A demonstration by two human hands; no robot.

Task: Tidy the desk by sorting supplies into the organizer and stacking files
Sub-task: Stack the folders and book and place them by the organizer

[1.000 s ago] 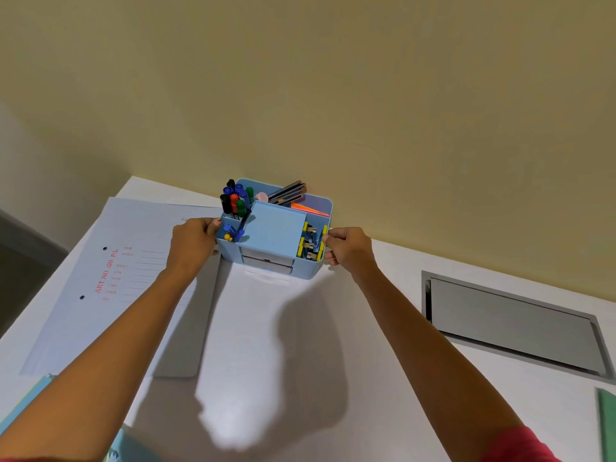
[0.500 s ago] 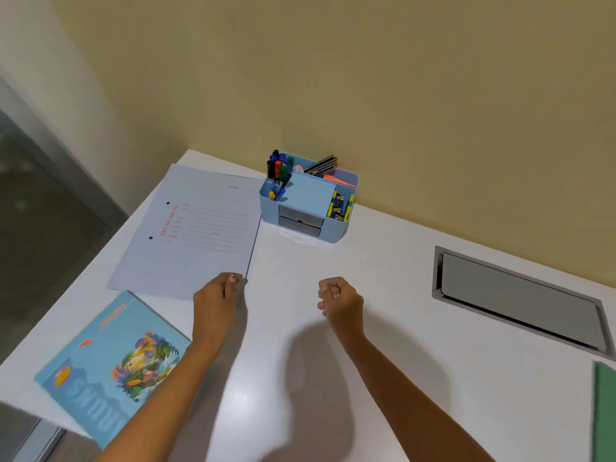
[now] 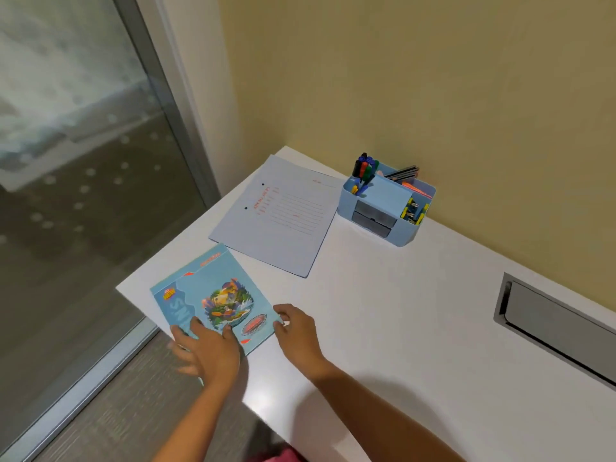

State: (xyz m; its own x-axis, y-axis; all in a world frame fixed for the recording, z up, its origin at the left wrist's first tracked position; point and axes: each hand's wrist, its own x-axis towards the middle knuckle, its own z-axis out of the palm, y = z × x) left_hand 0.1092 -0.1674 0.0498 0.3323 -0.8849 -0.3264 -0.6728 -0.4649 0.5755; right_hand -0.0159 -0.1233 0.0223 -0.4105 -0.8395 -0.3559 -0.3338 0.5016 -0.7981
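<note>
Operator: Since half a second ago both hands have dropped back from the lilac file [image 3: 283,218] to the booklet [image 3: 216,298], and my view has swung left, so the glass panel [image 3: 76,128] now fills that side.

Colleague: What is the booklet like?

Operator: Thin and glossy, light blue, with a bright cartoon picture on the cover. It lies slantwise at the near left corner of the desk [image 3: 400,328], its near corner sticking out past the edge.

Colleague: And the hands?

Operator: My left hand [image 3: 206,351] lies on that near corner, fingers spread wide over the cover. The outer fingers are blurred, so I can't tell if any curl under. My right hand [image 3: 296,335] is relaxed and gently curved, holding nothing, fingertips touching the booklet's right-hand corner.

Colleague: The rest?

Operator: The file is matte paper with red print and two punched holes, flat just beyond the booklet. To the file's right, against the yellow wall, stands the pale blue plastic organizer [image 3: 386,215], holding markers [image 3: 365,168], pencils [image 3: 401,171] and yellow binder clips [image 3: 413,210]. The desk is smooth white. A brushed metal hatch [image 3: 550,321] is set into it on the right. Grey carpet [image 3: 133,411] shows below.
</note>
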